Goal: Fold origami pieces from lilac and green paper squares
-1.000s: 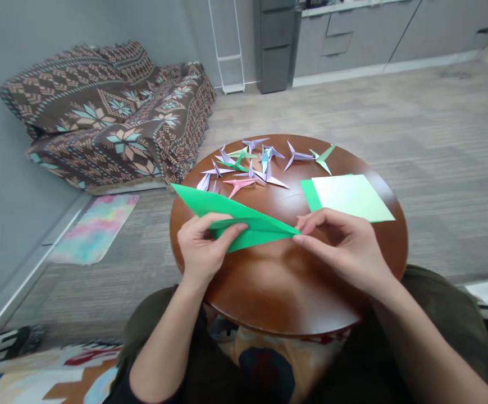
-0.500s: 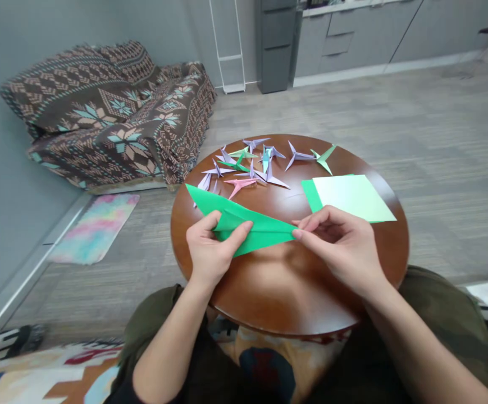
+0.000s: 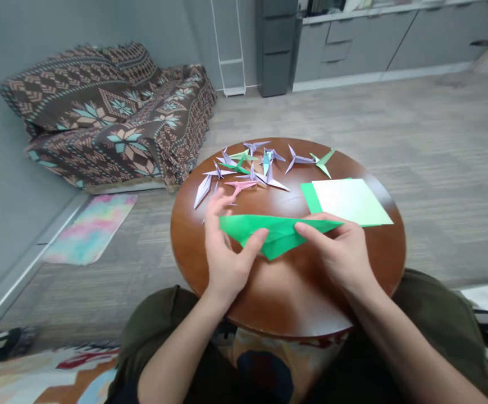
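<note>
the left hand [image 3: 231, 255], palm inward with its fingers raised (slightly blurred), pinches the folded green paper [image 3: 275, 231] under its thumb; the right hand [image 3: 340, 247] reaches in from the side, thumb on top, gripping the paper's pointed end. the paper hovers above the round table [image 3: 286, 303]. no writing is readable.

Soft, fairly bright light reaches my surface [image 3: 286, 297], leaving pale glare on its varnish and a dim shadow below my hands. My raised left fingers [image 3: 220, 203] blur slightly; wide-angle distortion bends the room toward the edges.
</note>
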Tool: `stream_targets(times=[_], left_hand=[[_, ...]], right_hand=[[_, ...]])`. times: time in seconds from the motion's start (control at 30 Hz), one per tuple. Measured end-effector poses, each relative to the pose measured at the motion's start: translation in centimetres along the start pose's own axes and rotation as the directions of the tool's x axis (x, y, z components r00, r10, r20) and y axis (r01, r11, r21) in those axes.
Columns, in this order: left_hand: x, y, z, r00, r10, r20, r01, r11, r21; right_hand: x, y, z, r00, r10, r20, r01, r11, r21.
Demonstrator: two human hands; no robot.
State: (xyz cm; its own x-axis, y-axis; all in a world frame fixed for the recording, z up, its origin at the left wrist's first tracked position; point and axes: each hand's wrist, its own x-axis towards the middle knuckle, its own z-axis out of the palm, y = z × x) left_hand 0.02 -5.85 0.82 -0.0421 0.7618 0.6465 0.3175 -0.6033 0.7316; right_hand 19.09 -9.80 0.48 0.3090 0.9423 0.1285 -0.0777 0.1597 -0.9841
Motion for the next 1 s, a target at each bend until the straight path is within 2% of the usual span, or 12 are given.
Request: stream_targets(times=[0.07, 0.1, 0.13, 0.17, 0.2, 0.27, 0.33, 0.4, 0.57, 0.67, 0.83, 1.0], left_hand=[[0.7, 0.3, -1.0, 0.979, 0.202, -0.033, -0.194, 0.968, 0.158], [1.0, 0.6, -1.4, 0.948, 0.317, 0.011, -0.311, 0.924, 0.223], [1.2, 1.1, -1.7, 0.923, 0.375, 0.085, -0.384, 0.887, 0.258], [1.3, 1.6, -1.9, 0.909, 0.364, 0.202, -0.406, 0.880, 0.245], [1.2, 2.0, -1.9, 0.894, 0.316, 0.319, -0.394, 0.891, 0.223], [1.1, 2.7, -1.6, 0.860, 0.225, 0.457, -0.353, 0.910, 0.215], [0.9, 2.8, -1.4, 0.827, 0.130, 0.547, -0.297, 0.927, 0.229], [1.0, 2.7, -1.3, 0.805, 0.043, 0.592, -0.212, 0.952, 0.220], [1.7, 2.3, -2.0, 0.796, -0.140, 0.589, 0.087, 0.989, 0.117], [2.0, 2.2, -2.1, 0.769, -0.210, 0.603, 0.215, 0.974, 0.066], [2.0, 1.9, -2.0, 0.735, -0.264, 0.624, 0.305, 0.952, 0.043], [2.0, 1.9, -1.9, 0.723, -0.266, 0.638, 0.309, 0.950, 0.046]], right_hand=[[0.3, -0.5, -0.6, 0.998, -0.058, 0.008, 0.058, 0.990, -0.132], [0.4, -0.7, -0.7, 0.997, -0.075, 0.030, 0.079, 0.983, -0.164], [0.3, -0.8, -0.7, 0.995, -0.083, 0.060, 0.093, 0.980, -0.177], [0.3, -0.9, -0.6, 0.992, -0.085, 0.096, 0.101, 0.979, -0.177], [0.1, -1.0, -0.4, 0.988, -0.082, 0.130, 0.104, 0.980, -0.171], [-0.2, -1.0, 0.0, 0.982, -0.069, 0.177, 0.098, 0.982, -0.162], [-0.4, -1.1, 0.3, 0.979, -0.053, 0.196, 0.086, 0.983, -0.162], [-0.5, -1.0, 0.4, 0.977, -0.031, 0.209, 0.066, 0.984, -0.164], [-0.2, -0.8, 0.0, 0.972, 0.073, 0.223, -0.048, 0.992, -0.117], [0.0, -0.5, -0.3, 0.966, 0.135, 0.222, -0.120, 0.990, -0.080], [0.2, -0.3, -0.5, 0.956, 0.183, 0.231, -0.177, 0.983, -0.046], [0.2, -0.5, -0.4, 0.952, 0.193, 0.240, -0.183, 0.981, -0.063]])
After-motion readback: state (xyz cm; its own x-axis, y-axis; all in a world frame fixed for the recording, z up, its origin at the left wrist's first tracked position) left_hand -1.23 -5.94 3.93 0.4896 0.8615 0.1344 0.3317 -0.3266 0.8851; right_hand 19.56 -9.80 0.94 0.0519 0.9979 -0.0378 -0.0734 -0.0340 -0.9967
